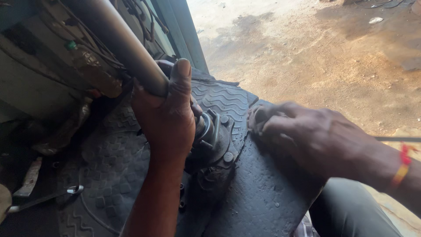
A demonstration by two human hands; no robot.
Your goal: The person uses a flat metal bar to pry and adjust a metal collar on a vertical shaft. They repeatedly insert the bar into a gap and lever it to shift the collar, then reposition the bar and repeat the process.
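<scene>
Sunlit, oil-stained ground [315,52] fills the background beyond the open side of a vehicle cab, whose floor is covered by a black ribbed rubber mat [109,175]. Rising from the bottom edge, the left forearm runs almost straight up and ends in the left hand [164,116], which is closed tight around the lower end of a grey metal column [118,39], thumb pressed up along the tube. That column slants down from the upper left and meets a round, bolted flange [217,140] on the floor just beside the hand. From the right edge, the right arm reaches in across the person's knee, a red and yellow thread band [403,164] at the wrist. The right hand [302,131] lies palm down with fingers curled, its fingertips pinching the raised edge of the mat just right of the flange. Farther out, dark cables [98,41] trail along the column, and a bent metal hook [74,189] rests on the mat at lower left.
</scene>
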